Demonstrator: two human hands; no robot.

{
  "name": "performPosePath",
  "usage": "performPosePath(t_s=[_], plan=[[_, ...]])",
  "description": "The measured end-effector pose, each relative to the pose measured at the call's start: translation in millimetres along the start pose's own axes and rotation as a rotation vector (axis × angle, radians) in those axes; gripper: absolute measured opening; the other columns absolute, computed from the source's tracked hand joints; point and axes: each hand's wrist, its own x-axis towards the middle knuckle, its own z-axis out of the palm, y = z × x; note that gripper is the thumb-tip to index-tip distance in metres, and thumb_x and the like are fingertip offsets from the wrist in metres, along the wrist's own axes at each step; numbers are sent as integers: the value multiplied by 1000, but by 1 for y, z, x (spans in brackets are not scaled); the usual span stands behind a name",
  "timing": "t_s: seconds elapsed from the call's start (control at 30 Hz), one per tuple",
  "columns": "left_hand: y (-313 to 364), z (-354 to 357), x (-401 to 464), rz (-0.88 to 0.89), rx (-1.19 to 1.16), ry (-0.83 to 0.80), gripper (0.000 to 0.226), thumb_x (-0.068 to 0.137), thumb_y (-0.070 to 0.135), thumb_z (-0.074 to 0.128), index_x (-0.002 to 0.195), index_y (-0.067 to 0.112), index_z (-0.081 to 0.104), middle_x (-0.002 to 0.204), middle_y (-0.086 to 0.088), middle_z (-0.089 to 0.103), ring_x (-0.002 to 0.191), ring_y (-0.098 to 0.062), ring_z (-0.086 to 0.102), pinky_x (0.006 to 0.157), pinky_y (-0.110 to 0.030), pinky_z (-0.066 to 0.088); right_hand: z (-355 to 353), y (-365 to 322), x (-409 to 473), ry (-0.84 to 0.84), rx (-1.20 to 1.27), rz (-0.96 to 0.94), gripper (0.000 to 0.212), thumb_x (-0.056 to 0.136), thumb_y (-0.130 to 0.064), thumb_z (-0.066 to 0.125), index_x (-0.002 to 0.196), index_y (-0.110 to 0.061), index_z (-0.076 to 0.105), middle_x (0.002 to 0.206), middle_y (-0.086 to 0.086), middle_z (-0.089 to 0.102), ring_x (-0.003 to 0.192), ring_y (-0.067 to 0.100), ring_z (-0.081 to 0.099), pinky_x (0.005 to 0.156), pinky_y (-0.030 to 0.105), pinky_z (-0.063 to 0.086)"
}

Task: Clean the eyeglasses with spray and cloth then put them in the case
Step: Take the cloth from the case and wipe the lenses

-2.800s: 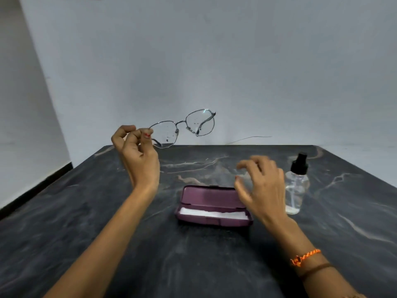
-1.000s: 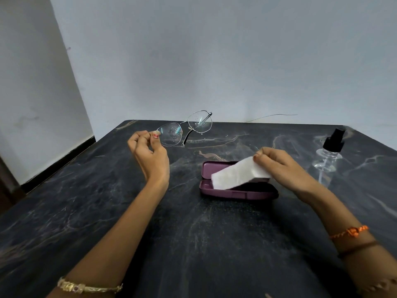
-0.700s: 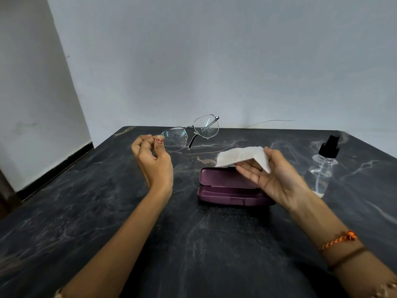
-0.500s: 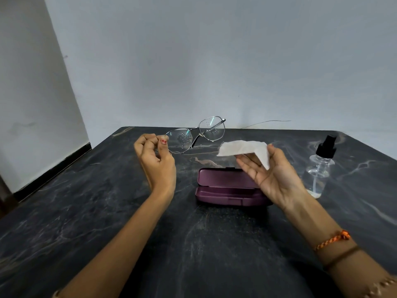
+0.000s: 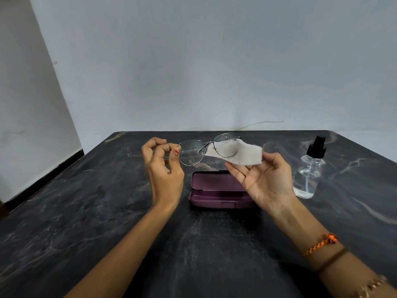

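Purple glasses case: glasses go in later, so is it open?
Open: the purple hard case shows its lid raised behind the base.

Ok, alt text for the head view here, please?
The left hand pinches droplet-speckled eyeglasses by one end above a dark table, while the right hand holds a white cloth behind one lens. An open purple case and a spray bottle sit below.
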Motion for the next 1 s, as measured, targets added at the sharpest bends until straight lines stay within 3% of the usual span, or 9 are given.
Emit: performPosePath(t_s=[0.07,0.17,0.33,0.43,0.57,0.7,0.8,0.9,1.0], plan=[[0,0,0,7,-5,-9,9,87,1,52,83,2,59,104,-4,37,85,0,43,61,-3,39,1,-1,-1,-18,-43,9,32,68,-14,43,69,-5,73,82,12,74,79,27,71,78,42,54],[0,1,-2,20,-25,-40,9,86,1,52,83,1,60,100,3,37,86,4,43,62,-3,40,4,0,-1,56,-133,-40,33,83,-1,44,69,-6,73,75,7,74,72,18,71,71,35,58],[3,2,-7,125,-39,-113,8,84,2,52,83,4,60,99,14,35,91,18,39,73,-2,39,5,5,-1,174,-188,-179,23,80,6,55,78,-17,58,79,2,69,64,9,67,56,24,58],[5,3,-10,166,-44,-166,8,82,0,52,84,3,60,101,12,35,92,14,41,73,-2,40,2,4,-1,180,-109,-193,23,76,1,60,84,-19,52,76,-1,71,64,10,69,57,25,57],[7,3,-11,176,-48,-185,9,82,-6,53,84,-1,60,100,10,35,92,10,43,71,-1,40,5,3,-3,149,-111,-111,17,68,-11,64,85,-8,60,68,1,73,63,10,70,59,25,59],[7,3,-10,174,-56,-179,9,83,-4,52,85,-1,60,100,11,35,92,16,43,71,-1,40,10,5,-5,103,-143,-76,21,62,-16,63,80,-7,61,63,1,72,61,10,70,49,24,56],[6,3,-9,140,-54,-163,10,84,-5,53,86,1,61,99,11,35,92,18,42,72,-2,40,10,7,-5,67,-144,-78,12,77,-17,56,84,-8,60,67,1,73,65,10,70,50,22,55],[6,3,-8,123,-57,-151,10,84,-4,53,85,2,60,99,11,35,90,19,43,72,-1,40,8,8,-4,36,-138,-87,17,87,-20,48,87,-8,60,69,1,74,68,10,70,52,23,56],[6,2,-8,115,-58,-148,9,85,-3,52,86,1,61,99,11,35,91,18,43,73,-1,40,8,9,-3,9,-248,-126,29,69,-31,55,83,-6,61,68,-2,74,67,7,69,60,22,57]])
